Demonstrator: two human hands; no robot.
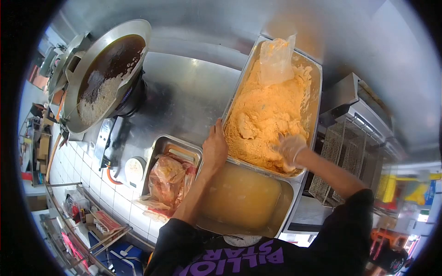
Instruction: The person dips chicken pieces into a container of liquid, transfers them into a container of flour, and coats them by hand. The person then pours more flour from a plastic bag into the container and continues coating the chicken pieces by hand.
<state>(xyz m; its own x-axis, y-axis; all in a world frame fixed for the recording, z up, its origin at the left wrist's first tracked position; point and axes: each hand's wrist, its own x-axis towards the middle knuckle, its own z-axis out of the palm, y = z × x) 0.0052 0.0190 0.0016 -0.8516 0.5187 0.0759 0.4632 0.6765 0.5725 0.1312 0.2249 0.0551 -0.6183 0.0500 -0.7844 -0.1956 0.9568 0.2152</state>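
Observation:
My right hand (293, 150), in a clear plastic glove, is in the orange breading flour (258, 106) at the near right of a deep metal tray (317, 99). Its fingers are spread and partly blurred, with no piece visibly gripped. Lumpy coated pieces (247, 128) lie in the flour to its left. My left hand (215, 146) is bare and grips the tray's left rim near the front corner; some of its fingers are hidden. At the tray's far end a clear plastic scoop or bag (277, 64) is stuck in the flour, smeared with orange.
Nearer me, a metal pan (286, 202) holds cloudy yellowish liquid. To the left stands a smaller pan (155, 152) with bagged raw meat (168, 177). A wok (143, 34) of dark oil, foaming on one side, sits over a burner. Wire fryer baskets (338, 156) are at right.

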